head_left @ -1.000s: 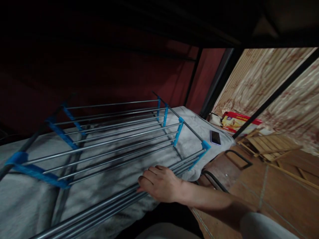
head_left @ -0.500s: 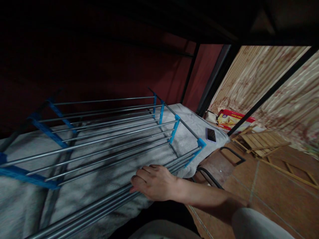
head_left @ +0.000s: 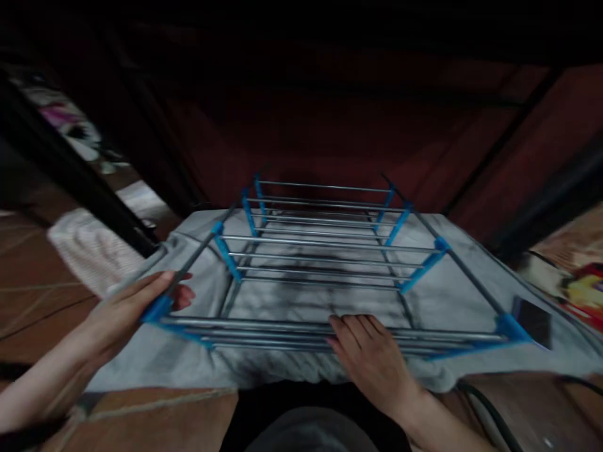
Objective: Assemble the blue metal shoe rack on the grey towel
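A shoe rack [head_left: 330, 243] of grey metal tubes and blue plastic joints lies across a grey blanket [head_left: 136, 370], its tiers running away from me. At its near left corner, my left hand [head_left: 141, 298] is closed around a side tube, right beside a blue joint [head_left: 159, 309]. The thumb is on top and the fingertips show on the inner side. Over the nearest group of crossbars, right of the middle, my right hand [head_left: 370, 355] is curled with its fingers round the tubes; the fingertips are partly hidden.
A phone [head_left: 532, 321] rests on the blanket by the rack's near right corner. Dark posts and a dark red wall [head_left: 320, 138] stand behind. A pale cloth [head_left: 89, 245] hangs at left, and a red and yellow box [head_left: 588, 289] is at far right. Tiled floor [head_left: 160, 420] lies below.
My view has swung left, so the whole rack now shows. My left hand has come into view, gripping the left corner. My right hand stays on the near crossbars.
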A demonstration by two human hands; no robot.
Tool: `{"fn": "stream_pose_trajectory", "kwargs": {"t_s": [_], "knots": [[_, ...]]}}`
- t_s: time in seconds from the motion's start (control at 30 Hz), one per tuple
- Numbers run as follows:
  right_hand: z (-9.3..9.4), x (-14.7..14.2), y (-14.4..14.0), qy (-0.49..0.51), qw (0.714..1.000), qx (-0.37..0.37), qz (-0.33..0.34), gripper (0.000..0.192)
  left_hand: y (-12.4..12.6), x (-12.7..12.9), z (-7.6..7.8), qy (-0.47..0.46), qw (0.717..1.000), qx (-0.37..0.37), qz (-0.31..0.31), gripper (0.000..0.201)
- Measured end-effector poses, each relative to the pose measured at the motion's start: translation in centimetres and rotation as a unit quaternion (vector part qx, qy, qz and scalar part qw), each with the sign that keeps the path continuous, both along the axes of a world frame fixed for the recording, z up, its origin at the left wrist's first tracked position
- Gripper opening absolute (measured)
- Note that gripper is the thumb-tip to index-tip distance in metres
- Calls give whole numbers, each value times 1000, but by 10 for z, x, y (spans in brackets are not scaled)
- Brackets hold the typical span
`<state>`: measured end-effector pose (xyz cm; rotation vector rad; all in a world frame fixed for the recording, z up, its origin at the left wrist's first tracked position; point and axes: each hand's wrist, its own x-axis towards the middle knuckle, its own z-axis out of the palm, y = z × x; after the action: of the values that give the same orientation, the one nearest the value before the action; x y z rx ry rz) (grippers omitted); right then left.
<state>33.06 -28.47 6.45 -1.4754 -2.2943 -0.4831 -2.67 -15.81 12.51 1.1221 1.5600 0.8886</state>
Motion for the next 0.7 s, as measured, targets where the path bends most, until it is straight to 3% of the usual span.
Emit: {"fn": "stream_pose_trajectory", "kwargs": {"t_s": [0.07, 0.13, 0.2, 0.3, 0.53, 0.7], "knots": [[-2, 0, 2, -9, 1000, 6, 13, 22, -1, -2, 3, -53, 998, -22, -39, 46], [-4, -1, 5, -19, 999, 9, 26, 20, 4, 3, 2, -48, 997, -19, -60, 51], [-5, -1, 7, -21, 999, 13, 31, 19, 10, 9, -2, 42, 997, 21, -66, 53], [-7, 1, 9, -14, 999, 18, 39, 16, 11, 14, -7, 178, 975, 107, -78, 45], [-11, 5, 12, -12, 998, 33, 59, 18, 7, 11, -13, 253, 955, 137, -78, 31], [-11, 6, 13, -8, 997, 29, 68, 18, 9, 13, -13, 320, 935, 139, -67, 37]]}}
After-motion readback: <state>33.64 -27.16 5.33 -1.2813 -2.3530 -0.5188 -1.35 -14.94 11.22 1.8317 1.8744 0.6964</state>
